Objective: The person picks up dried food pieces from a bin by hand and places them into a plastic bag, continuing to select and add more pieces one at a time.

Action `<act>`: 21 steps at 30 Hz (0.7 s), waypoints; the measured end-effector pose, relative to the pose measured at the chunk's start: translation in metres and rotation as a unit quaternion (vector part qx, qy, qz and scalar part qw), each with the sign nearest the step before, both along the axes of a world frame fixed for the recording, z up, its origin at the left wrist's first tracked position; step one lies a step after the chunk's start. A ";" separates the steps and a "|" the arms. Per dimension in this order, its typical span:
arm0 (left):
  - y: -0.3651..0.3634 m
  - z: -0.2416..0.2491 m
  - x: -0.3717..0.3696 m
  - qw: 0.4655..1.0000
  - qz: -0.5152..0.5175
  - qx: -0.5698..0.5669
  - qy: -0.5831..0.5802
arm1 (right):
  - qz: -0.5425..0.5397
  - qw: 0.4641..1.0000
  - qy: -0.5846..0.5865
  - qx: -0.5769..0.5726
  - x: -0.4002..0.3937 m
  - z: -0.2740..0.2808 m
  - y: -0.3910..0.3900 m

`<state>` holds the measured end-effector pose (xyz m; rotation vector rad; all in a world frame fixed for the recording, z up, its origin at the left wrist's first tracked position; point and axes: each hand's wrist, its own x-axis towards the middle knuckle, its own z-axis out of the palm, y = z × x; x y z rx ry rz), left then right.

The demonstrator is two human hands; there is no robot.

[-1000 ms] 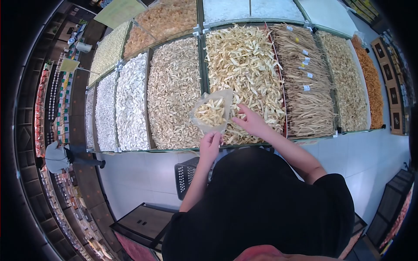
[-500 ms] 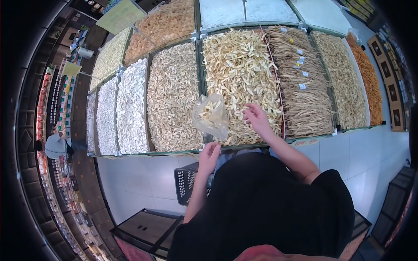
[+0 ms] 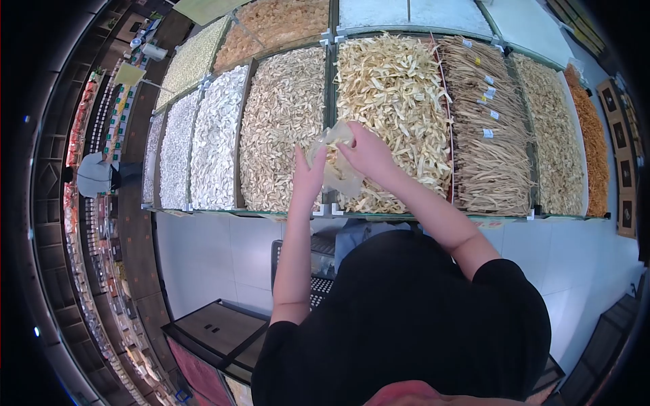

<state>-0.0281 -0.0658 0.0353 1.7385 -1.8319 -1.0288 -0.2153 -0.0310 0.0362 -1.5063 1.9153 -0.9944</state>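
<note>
R hand [image 3: 369,155] grasps the upper rim of a translucent plastic bag [image 3: 347,181], fingers on the outside, thumb tucked in toward the mouth. L hand [image 3: 309,177] is up against the bag's opp. side, thumb & forefinger apart w/ film by the thumb; can't tell if it's pinching or just steadying. Bag sits btwn the two hands, crumpled, mouth roughly up, a few pale strips visible thru the opening; hangs over the front end of the divider, can't tell if its bottom touches the goods.

Just beyond & R of the grip: bin of dried yellowish strips [image 3: 393,88], piled high; R forearm crosses its front part. Just L of the grip: bin of dried beige slices [image 3: 281,101], L fingers over its near R corner. Further L: white flakes [image 3: 217,135], then paler small bits [image 3: 177,149]. R of the strips, well apart from the grip: long thin brown stalks [image 3: 491,159] w/ small white tags, then beige bits [image 3: 552,122], then orange shreds [image 3: 588,142] at the end.

Back row, beyond the grip: amber lumps [image 3: 277,27] back-L, white crystals [image 3: 413,17] back-R. Below the grip, twd wearer: black perforated basket [image 3: 321,289], partly behind the black shirt [image 3: 399,318]. Far L: another person, light top [image 3: 95,176], by shelving.
</note>
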 end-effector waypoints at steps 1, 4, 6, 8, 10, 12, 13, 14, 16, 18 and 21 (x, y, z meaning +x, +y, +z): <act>-0.005 0.013 -0.008 0.999 -0.005 0.024 -0.026 | 0.026 0.999 0.001 -0.020 -0.002 -0.005 -0.019; -0.019 0.038 0.002 0.993 -0.067 0.091 -0.026 | 0.085 0.991 -0.042 -0.094 0.004 0.001 -0.053; -0.012 0.007 0.013 0.997 -0.023 -0.038 0.061 | 0.096 0.976 -0.131 -0.147 0.006 0.024 -0.043; -0.016 -0.019 0.025 0.986 -0.002 -0.105 0.127 | 0.096 0.983 -0.119 -0.106 0.002 0.009 -0.046; 0.001 -0.019 0.020 0.975 0.043 -0.144 0.163 | 0.088 0.989 -0.097 -0.063 -0.008 -0.006 -0.044; 0.031 -0.011 0.012 0.965 0.046 -0.208 0.154 | 0.043 0.981 -0.176 -0.070 -0.020 -0.003 -0.025; 0.052 0.005 0.008 0.959 0.029 -0.253 0.126 | 0.019 0.974 -0.214 -0.071 -0.026 -0.001 -0.012; 0.071 0.015 0.005 0.949 0.012 -0.298 0.099 | -0.007 0.967 -0.242 -0.075 -0.033 -0.005 -0.004; 0.104 0.019 0.008 0.960 -0.057 -0.256 0.097 | -0.058 0.949 -0.296 -0.087 -0.054 -0.018 0.010; 0.136 0.022 0.004 0.978 -0.075 -0.126 0.148 | -0.083 0.970 -0.222 -0.054 -0.081 -0.037 0.023; 0.146 0.020 0.000 0.979 -0.105 -0.061 0.163 | -0.113 0.990 -0.080 0.024 -0.118 -0.054 0.049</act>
